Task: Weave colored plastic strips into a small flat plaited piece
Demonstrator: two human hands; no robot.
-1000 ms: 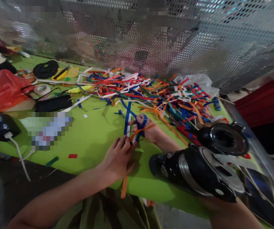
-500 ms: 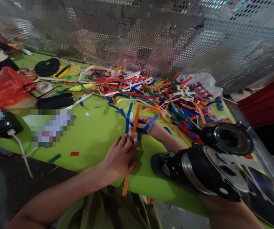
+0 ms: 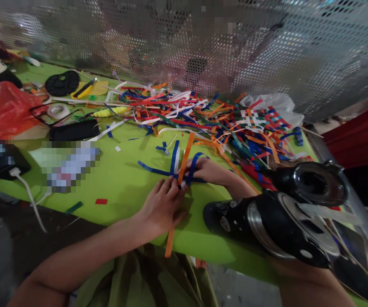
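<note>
Flat strips cross each other in a small weave on the green tabletop in front of me. An orange strip (image 3: 186, 155), a white strip (image 3: 177, 160) and blue strips (image 3: 175, 154) stick up from it. My left hand (image 3: 163, 204) presses on the near side of the crossing, fingers bent over the strips, and the orange strip's tail comes out below it. On the right, my right hand (image 3: 211, 172) pinches at the weave with its fingertips. A blue strip loops up over those fingers; exactly what they grip is partly hidden.
A heap of coloured strips (image 3: 177, 111) lies behind my hands, with a woven checked piece (image 3: 250, 120) at its right. A black thermos (image 3: 260, 221) stands close to my right arm. Toward the left are a phone (image 3: 74, 130), cutter (image 3: 84, 88), tape roll (image 3: 58, 111) and red bag (image 3: 7, 106).
A blue strip now lies flat across the weave, reaching out to the left. The blue strip by my right hand has curled into a loop. My left hand has stayed in place.
</note>
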